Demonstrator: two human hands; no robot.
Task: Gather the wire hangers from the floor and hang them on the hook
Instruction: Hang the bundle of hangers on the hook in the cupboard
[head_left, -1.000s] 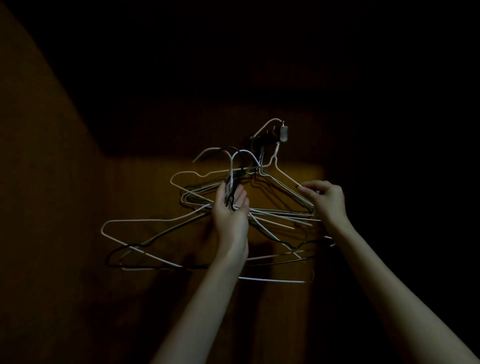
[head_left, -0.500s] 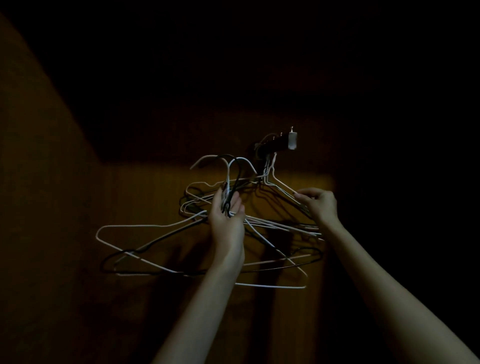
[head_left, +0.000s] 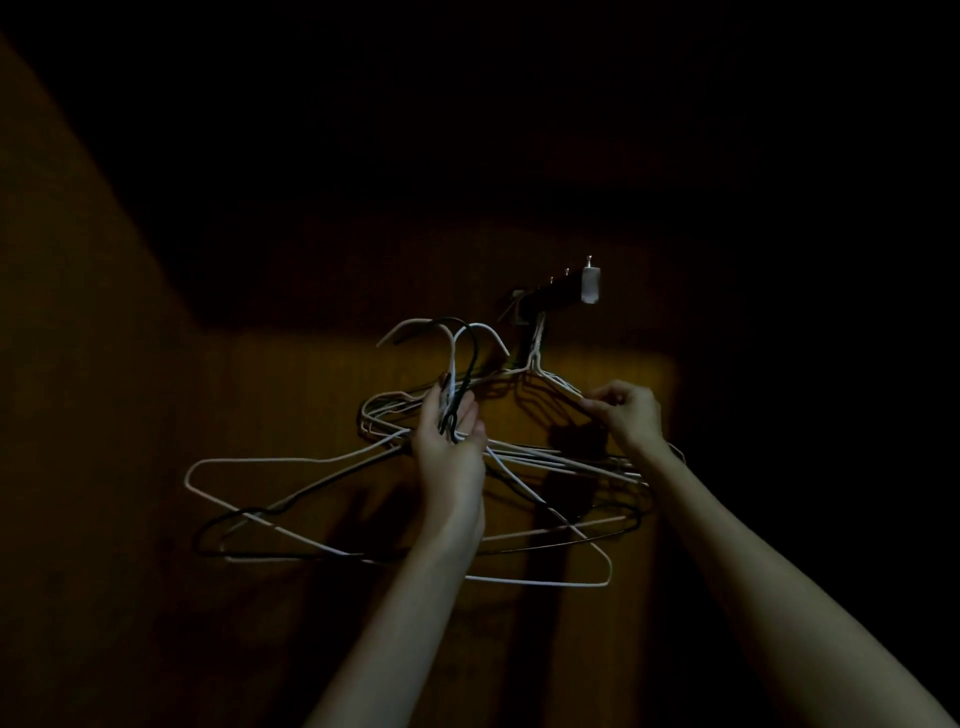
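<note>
While the dim brown wood-panelled wall (head_left: 130, 415) fills the far left, a loose fan of thin white and black wire hangers (head_left: 291, 462) spreads out from the left hand (head_left: 451, 436), whose fingers curl round the bunched necks just below the upturned hook ends; to the right, a dark wall-mounted hook bar with a pale end cap (head_left: 561, 296) already carries a few white wire hangers (head_left: 535, 358) by their necks; furthest right, the right hand (head_left: 626, 410) pinches the sloping shoulder of a hung one; the frames overlap and cross, so lifting the bunch toward the bar could snag them and, I judge, drag the hung ones off or spill some to the floor.
</note>
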